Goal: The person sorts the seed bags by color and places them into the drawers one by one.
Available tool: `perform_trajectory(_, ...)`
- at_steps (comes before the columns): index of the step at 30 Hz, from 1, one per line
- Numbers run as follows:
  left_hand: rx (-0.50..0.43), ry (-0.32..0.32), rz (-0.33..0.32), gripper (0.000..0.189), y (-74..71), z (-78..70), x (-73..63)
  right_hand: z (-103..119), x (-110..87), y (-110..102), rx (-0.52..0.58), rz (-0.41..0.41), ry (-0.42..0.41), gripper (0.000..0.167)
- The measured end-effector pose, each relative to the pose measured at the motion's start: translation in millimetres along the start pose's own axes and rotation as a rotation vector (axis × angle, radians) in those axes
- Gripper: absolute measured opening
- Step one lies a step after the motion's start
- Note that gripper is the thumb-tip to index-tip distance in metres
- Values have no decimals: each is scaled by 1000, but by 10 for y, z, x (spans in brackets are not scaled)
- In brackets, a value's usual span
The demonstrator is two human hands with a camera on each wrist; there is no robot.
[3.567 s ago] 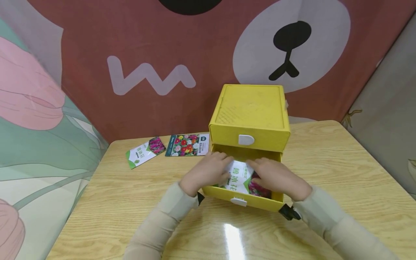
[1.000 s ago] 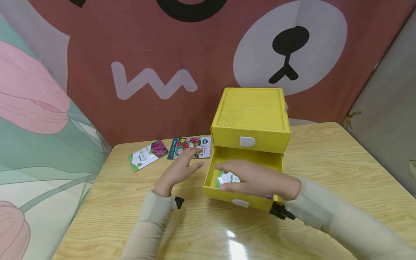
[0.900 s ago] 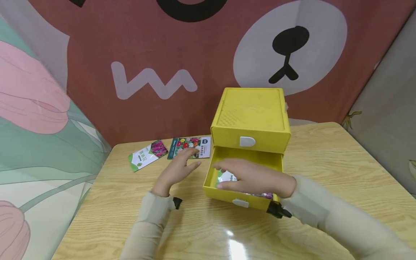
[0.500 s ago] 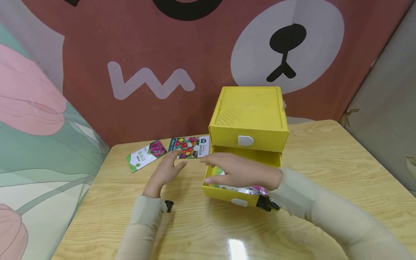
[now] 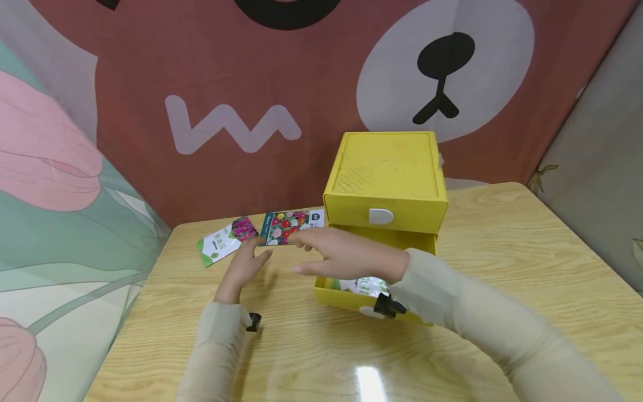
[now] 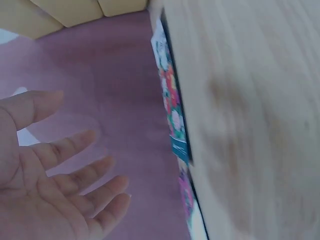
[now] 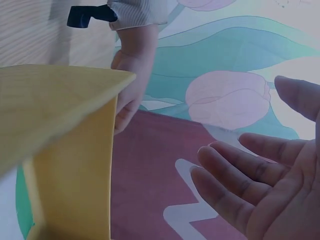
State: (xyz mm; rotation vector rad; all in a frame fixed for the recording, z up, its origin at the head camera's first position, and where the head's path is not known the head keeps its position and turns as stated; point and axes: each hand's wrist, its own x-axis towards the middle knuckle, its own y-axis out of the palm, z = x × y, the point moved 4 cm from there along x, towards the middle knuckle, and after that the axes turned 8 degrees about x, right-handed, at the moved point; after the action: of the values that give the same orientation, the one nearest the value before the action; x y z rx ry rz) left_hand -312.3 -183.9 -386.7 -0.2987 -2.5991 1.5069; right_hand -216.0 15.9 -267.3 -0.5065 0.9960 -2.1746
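Observation:
My left hand (image 5: 243, 268), fingers relaxed and holding nothing, is above the table close to a white and green seed packet (image 5: 221, 244) with pink flowers. My right hand (image 5: 351, 254) reaches leftward over the pulled-out lower drawer (image 5: 336, 298) of a yellow drawer box (image 5: 389, 167), its fingers extended and nothing in them. Those fingertips overlap a second seed packet (image 5: 281, 226) with colourful flowers in the head view. Another white and green packet (image 5: 369, 286) lies inside the drawer, partly hidden by my right forearm. In the right wrist view the drawer wall (image 7: 75, 175) stands beside the hand.
The wooden table (image 5: 301, 346) runs up to a reddish-brown cloth backdrop (image 5: 226, 178) printed with a cartoon face. A white pull tab (image 5: 380, 216) sticks out from the shut upper drawer. A black wrist mount (image 5: 389, 306) overlaps the drawer front.
Both hands have left the packet in the drawer, where they were earlier. They have moved left, the left hand toward the loose packets, the right hand across the drawer's left side.

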Motion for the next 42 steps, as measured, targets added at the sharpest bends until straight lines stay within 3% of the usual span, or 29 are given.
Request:
perform_trajectory(5,8,-43,-5,47,-18,138,20,31,55,-2,2,-4,-4,50)
perform_trajectory(11,-16,-98,39,51,-24,297,36,8,103,5,27,-14,22,49)
perform_trajectory(27,64,-232,4,54,-7,729,70,-23,207,28,57,-37,23,47)
perform_trajectory(36,94,-354,-49,57,-73,873,92,-41,268,24,44,-35,42,48)
perform_trajectory(42,111,-392,-33,57,-101,930,95,-45,284,54,66,-24,50,48)
